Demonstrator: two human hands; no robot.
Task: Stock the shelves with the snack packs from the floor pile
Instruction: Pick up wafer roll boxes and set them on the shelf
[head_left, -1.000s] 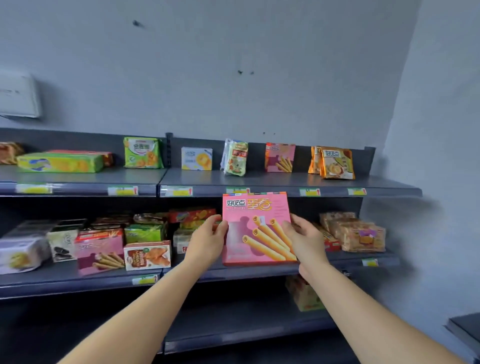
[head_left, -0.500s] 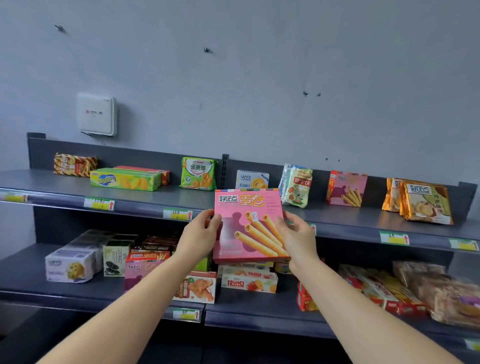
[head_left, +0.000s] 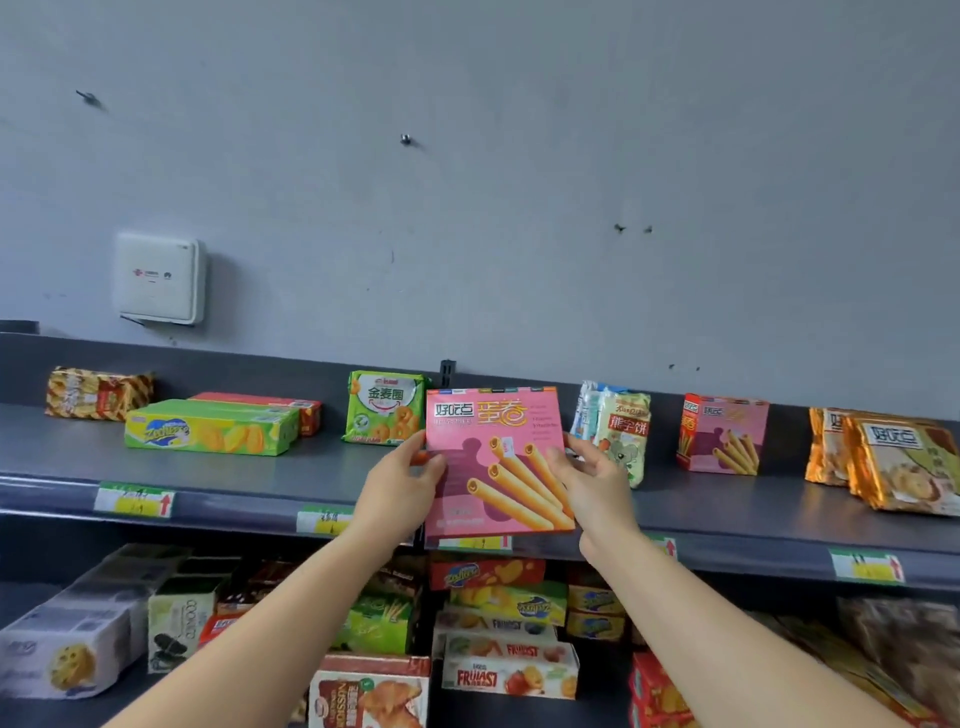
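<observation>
Both hands' grip clamps the pink box (head_left: 493, 457) upright between left hand (head_left: 400, 486) and right hand (head_left: 589, 486).

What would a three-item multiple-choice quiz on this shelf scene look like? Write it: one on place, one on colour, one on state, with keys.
1. The green bag stands where, relative to the held box?
A. left
B. right
C. below
2. The held box is mainly:
A. blue
B. pink
C. white
3. The box is:
A. lying on the shelf
B. gripped by both hands
C. held one-handed
Keys: A, the bag sits past the box's left edge; B, its front is pink; B, left hand and right hand clasp its sides.
</observation>
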